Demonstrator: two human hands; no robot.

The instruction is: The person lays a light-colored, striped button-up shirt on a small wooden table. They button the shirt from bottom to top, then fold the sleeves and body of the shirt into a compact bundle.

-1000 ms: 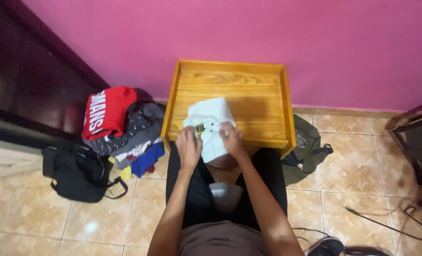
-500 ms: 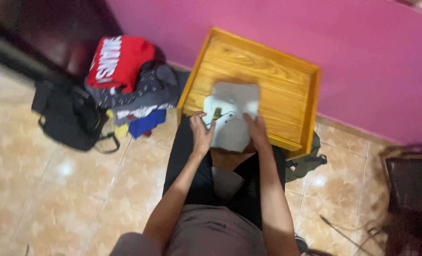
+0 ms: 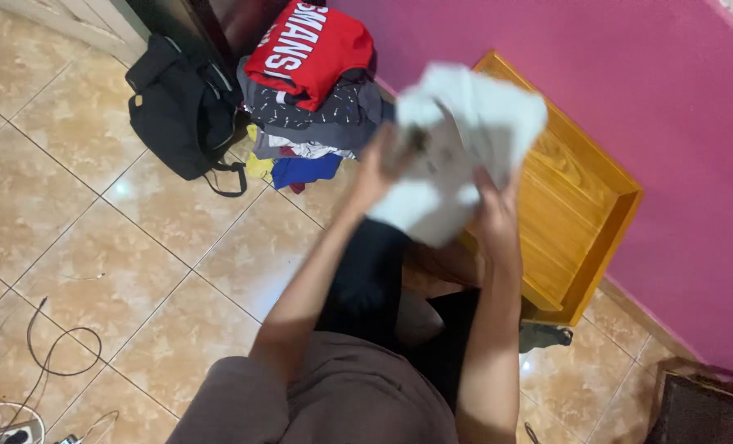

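A: From the head view, what are we holding?

B: A white folded garment [image 3: 457, 152], lifted off the wooden tray [image 3: 584, 205] and hanging in the air over its left edge. Our left hand [image 3: 383, 160] grips its left side and our right hand [image 3: 491, 215] its lower right edge, fingers of both clenched into the cloth. It is blurred, so we cannot make out single fingers.

A: Why two hands, do we think?

B: We judge it keeps the fold together; one hand alone would let the soft cloth drop open.

A: Which way does it run?

B: Its long axis goes from near-left, low by our wrists, up to far-right, where the broad end points toward the pink wall [image 3: 630, 74]. It tilts, not flat.

A: What lies around us?

B: To the far left a pile of clothes [image 3: 313, 115] sits on the tiled floor [image 3: 136, 247], a red shirt [image 3: 309, 45] on top, likely a stack kept within arm's reach. A black bag [image 3: 181, 107] rests just left of the pile, touching it. The tray stands against the wall, right of the garment. A dark cloth [image 3: 547, 335] lies near the tray's near corner. Cables [image 3: 50, 345] curl at the near left.
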